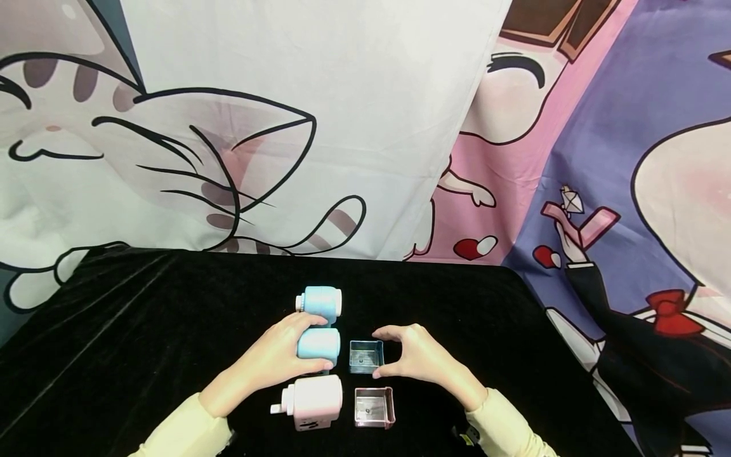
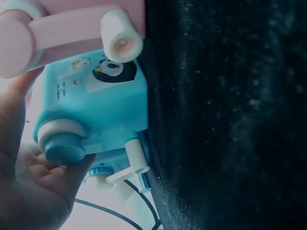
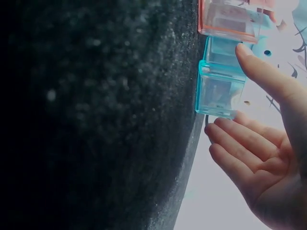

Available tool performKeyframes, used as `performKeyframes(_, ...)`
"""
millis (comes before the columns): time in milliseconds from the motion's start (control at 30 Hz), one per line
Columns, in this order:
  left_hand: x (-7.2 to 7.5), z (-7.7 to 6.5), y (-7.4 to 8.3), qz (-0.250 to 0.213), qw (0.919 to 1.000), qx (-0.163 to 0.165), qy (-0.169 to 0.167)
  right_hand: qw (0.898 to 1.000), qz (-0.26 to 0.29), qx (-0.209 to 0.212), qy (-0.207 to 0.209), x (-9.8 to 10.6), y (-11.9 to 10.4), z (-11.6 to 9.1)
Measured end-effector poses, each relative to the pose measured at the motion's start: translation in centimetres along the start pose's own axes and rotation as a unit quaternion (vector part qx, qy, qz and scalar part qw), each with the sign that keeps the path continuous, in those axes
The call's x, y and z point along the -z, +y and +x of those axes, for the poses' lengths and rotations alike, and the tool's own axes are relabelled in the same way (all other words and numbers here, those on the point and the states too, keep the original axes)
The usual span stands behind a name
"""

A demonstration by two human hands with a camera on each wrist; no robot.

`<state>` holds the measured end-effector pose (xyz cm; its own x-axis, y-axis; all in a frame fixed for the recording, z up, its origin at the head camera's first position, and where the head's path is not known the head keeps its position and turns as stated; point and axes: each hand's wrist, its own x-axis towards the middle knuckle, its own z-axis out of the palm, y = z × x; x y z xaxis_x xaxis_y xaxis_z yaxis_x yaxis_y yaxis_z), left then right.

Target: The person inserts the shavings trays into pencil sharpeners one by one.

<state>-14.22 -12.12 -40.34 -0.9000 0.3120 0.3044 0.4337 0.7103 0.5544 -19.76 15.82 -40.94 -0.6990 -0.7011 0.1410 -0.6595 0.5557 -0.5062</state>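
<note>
A light blue crank pencil sharpener (image 1: 318, 343) with a panda print sits on the black cloth. My left hand (image 1: 280, 349) grips it, thumb on the near side and fingers on the far side; the left wrist view also shows this blue body (image 2: 96, 105) between thumb and fingers. To its right lies a clear blue-tinted drawer (image 1: 365, 357), open side up. Around the drawer's right end is my right hand (image 1: 419, 355), thumb and index finger spread at its near and far edges. In the right wrist view, the fingers beside the drawer (image 3: 220, 93) are fairly straight; firm contact is unclear.
A pink crank sharpener (image 1: 316, 401) stands nearest, beside a clear pink-tinted drawer (image 1: 374, 407). Another blue sharpener (image 1: 322, 301) is behind the held one. Black cloth (image 1: 171, 330) covers the table, and a printed cartoon curtain (image 1: 365, 127) hangs behind it.
</note>
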Motion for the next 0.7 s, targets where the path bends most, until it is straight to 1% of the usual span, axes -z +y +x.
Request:
performKeyframes(133,-0.21,0.02,-0.15,0.003,1.0,0.0,-0.004,1.0,0.001,0.005,-0.003,-0.06,-0.13,-0.01)
performKeyframes(367,-0.41,-0.08,-0.21,-0.007,0.9997,0.014,-0.016,1.0,-0.004,0.01,-0.008,-0.24,0.04,0.01)
performKeyframes(700,-0.58,-0.12,-0.47,-0.005,0.9999,0.005,-0.013,1.0,-0.001,0.01,-0.009,-0.27,-0.03,0.02)
